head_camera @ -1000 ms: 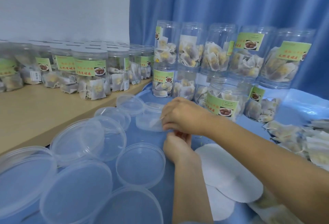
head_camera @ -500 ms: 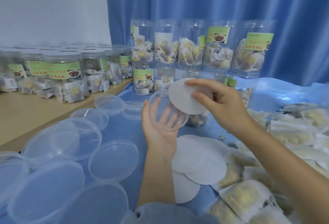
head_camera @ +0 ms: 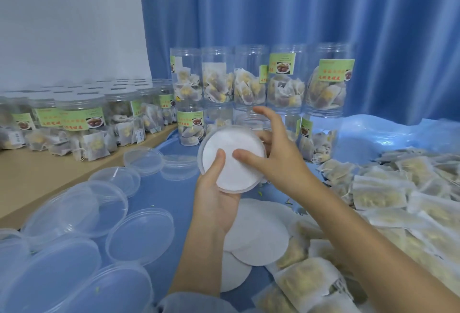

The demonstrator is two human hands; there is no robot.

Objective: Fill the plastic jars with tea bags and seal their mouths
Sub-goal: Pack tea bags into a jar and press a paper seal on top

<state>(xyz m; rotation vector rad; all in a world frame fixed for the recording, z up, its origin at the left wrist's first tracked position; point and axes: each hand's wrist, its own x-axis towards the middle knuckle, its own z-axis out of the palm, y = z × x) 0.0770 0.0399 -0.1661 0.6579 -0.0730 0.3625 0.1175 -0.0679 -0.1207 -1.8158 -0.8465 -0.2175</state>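
1. Lid (head_camera: 232,160): clear plastic, held tilted above the middle of the blue cloth (head_camera: 171,198); a white round liner (head_camera: 234,155) is seated inside it.
2. Left hand (head_camera: 219,203): fingers are curled round the lid from below, the thumb laid on the liner's near-left part.
3. Right hand (head_camera: 276,158): one fingertip is pressed on the liner's centre; the remaining fingers are spread and relaxed, some behind the lid's far rim. Nothing is gripped.
4. Spare liners (head_camera: 258,233): white discs, stacked overlapping on the cloth just beneath the held lid.
5. Loose lids (head_camera: 140,235): clear, scattered over the cloth's left and near-left part, several overlapping.
6. Tea bags (head_camera: 388,195): heaped along the right side of the cloth, reaching the near-right corner.
7. Open jars (head_camera: 251,81): filled with tea bags, green-labelled, stacked in two tiers at the far edge of the cloth, before a blue curtain (head_camera: 323,13).
8. Capped jars (head_camera: 79,123): filled, labelled, ranked in rows on the wooden desk (head_camera: 32,178) at the far left.
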